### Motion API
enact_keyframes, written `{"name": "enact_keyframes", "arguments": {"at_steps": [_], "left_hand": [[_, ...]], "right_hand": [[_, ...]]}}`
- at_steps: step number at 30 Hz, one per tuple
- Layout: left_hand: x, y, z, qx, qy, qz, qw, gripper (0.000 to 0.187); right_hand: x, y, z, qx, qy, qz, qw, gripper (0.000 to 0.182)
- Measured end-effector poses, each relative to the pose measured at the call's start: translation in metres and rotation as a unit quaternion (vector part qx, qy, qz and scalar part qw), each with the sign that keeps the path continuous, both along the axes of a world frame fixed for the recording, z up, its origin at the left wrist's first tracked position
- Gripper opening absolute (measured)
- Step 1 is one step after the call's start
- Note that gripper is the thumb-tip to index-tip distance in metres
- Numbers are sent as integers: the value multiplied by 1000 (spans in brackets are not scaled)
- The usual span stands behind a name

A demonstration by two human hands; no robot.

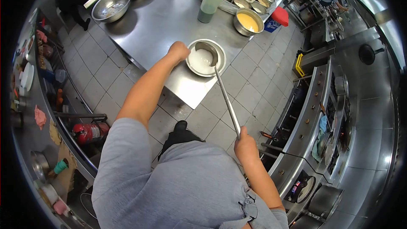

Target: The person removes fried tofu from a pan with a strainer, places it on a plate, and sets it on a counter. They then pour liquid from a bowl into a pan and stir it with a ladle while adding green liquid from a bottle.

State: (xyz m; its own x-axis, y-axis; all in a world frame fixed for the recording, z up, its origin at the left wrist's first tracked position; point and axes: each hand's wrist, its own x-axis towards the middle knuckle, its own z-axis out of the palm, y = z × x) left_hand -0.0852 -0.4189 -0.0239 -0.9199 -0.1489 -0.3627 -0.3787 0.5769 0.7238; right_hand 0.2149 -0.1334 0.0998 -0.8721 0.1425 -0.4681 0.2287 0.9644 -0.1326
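Note:
A round metal pot [223, 64] with white contents [198, 62] stands at the near corner of the steel table. My left hand [178, 53] is closed at the pot's left rim; its fingertips are partly hidden. Lower down, my right hand [246, 145] is wrapped round the end of a long metal handle. That handle belongs to a ladle [227, 101], whose wide bowl sits inside the pot, tilted, against the white contents.
On the steel table [159, 21] are a large metal bowl [111, 6], a squeeze bottle [210, 4] with green contents and a bowl of yellow liquid [248, 21]. Stoves [307, 121] line the right; a fire extinguisher [87, 132] is at left. Other people stand far back.

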Motion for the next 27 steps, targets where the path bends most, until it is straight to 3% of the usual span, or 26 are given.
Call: {"name": "enact_keyframes", "arguments": {"at_steps": [1,2,4,5,6,7,8,9,10,12,16,20,24,27], "left_hand": [[-3,1,2,-66,27,-43,997,27],[1,5,-8,-64,26,-44,997,27],[22,18,-34,113,251,163,947,31],[45,36,-25,164,285,276,903,38],[64,51,-30,182,174,334,908,42],[82,69,-49,170,126,287,934,43],[105,79,-20,326,-87,193,921,44],[119,99,-16,462,-104,161,866,42],[126,114,-2,524,-102,191,824,37],[108,116,-29,520,-55,158,838,35],[101,79,-44,375,-58,80,922,33],[96,38,-36,380,-99,100,914,28],[66,-14,-38,244,-111,43,962,26],[27,-42,-39,163,-61,-5,985,24]], "right_hand": [[-2,1,-2,-7,10,-10,1000,29],[-3,2,-3,-14,19,-23,999,31],[-4,2,-2,-16,19,-28,999,32],[-6,2,-2,-20,20,-31,999,33],[-7,1,-3,-21,23,-37,999,33],[-6,-1,-5,-44,26,-42,998,32],[-2,-2,-7,-67,28,-48,996,30],[0,-2,-7,-67,25,-58,996,30],[0,-2,-6,-59,16,-48,997,30],[-3,1,-4,-49,11,-56,997,31],[-5,12,6,-42,-1,-76,996,30],[8,13,12,-131,6,-98,987,27],[25,12,17,-171,10,-142,975,25],[25,6,21,-149,23,-79,985,24]]}}
